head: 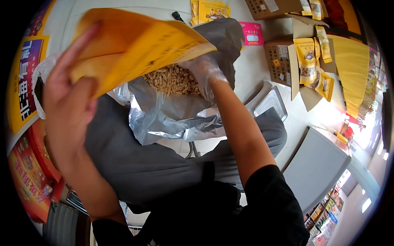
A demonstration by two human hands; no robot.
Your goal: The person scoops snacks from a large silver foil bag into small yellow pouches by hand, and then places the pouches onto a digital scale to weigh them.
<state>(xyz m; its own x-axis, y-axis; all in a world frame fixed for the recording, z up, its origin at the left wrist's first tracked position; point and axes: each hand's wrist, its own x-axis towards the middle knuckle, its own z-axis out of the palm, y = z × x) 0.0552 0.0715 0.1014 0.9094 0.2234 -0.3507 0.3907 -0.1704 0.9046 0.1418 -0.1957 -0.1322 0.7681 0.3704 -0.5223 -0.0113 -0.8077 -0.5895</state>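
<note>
My bare left hand holds up a yellow pouch by its left end, tilted over a large foil-lined bag. My right hand wears a clear plastic glove and is at the pouch's right end, above the bag's contents; its fingertips are partly hidden. The large bag, silver inside, stands open between my knees. It holds a heap of small light-brown dry sticks or pieces. Whether the right hand has any pieces in it cannot be seen.
Yellow pouches lie flat at the top, beside a dark object. A pink packet is right of the bag. Cardboard boxes with filled pouches, a metal tray and a white cabinet stand at the right.
</note>
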